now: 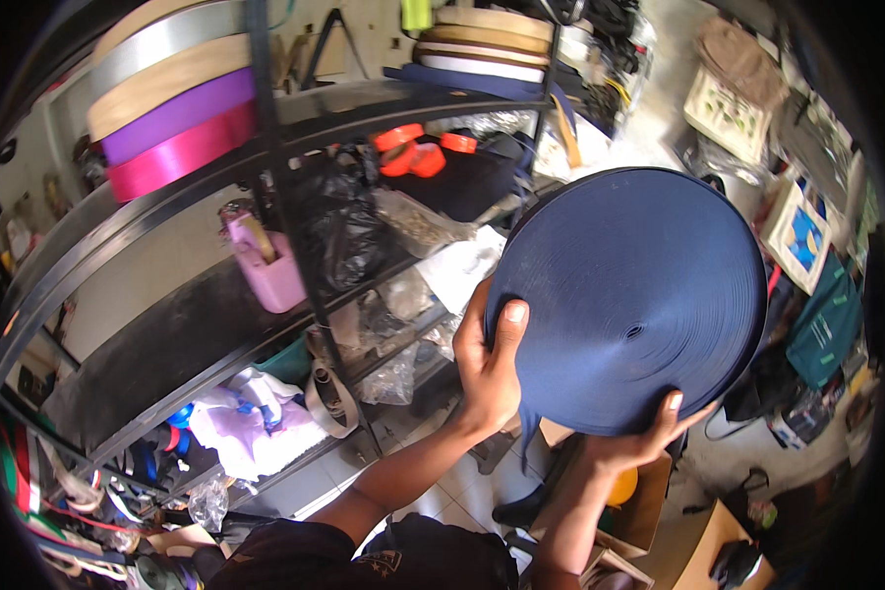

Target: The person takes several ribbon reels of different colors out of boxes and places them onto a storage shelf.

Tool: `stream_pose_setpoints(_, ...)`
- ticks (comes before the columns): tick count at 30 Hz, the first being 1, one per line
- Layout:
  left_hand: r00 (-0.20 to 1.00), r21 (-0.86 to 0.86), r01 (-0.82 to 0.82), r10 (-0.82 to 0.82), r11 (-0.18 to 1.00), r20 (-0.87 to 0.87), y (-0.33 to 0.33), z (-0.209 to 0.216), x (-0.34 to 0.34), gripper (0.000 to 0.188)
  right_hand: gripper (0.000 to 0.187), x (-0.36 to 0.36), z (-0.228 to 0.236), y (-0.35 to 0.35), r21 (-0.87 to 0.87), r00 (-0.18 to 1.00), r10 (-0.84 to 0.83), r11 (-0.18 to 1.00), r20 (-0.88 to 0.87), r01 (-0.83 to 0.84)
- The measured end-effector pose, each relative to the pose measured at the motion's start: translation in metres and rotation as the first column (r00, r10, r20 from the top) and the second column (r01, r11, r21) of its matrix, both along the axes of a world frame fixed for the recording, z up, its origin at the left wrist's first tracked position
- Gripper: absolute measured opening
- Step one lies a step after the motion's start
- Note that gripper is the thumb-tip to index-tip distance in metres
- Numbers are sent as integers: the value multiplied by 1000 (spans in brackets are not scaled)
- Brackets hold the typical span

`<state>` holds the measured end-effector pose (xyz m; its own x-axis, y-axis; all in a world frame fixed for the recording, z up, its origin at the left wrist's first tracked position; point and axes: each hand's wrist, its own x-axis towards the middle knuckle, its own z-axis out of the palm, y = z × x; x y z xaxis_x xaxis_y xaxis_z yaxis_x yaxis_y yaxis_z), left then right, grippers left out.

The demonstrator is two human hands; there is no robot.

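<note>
Below the navy roll, a box holds something orange.

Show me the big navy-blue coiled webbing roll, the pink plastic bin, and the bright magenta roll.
Large navy-blue round roll of coiled webbing (pixel 629 305), head view: its flat face.
Pale pink plastic bin (pixel 277 283), head view: its front wall.
Bright magenta round roll (pixel 182 157), head view: its outer edge.

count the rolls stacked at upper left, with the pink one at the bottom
5 visible, going up: the pink roll, then the purple roll, a tan roll, a silver roll and another tan one on top. More may be hidden above the picture's edge.
</note>
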<state>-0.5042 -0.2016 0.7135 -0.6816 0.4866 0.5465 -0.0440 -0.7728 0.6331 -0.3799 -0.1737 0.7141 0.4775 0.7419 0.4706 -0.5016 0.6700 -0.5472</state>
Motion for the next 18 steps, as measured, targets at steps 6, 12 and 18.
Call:
stream_pose_setpoints(6,987,-63,-161,162,985,17,-55,16,-24,36,64,22,55,13,210,906,-18,975,422,-78)
stream_pose_setpoints(12,959,-83,-283,280,955,-48,-90,20,-20,37,52,30,55,21,165,843,340,884,416,-438)
stream_pose_setpoints(18,947,-151,-317,305,936,-99,-119,36,1,37,45,40,50,18,146,812,419,848,407,-510)
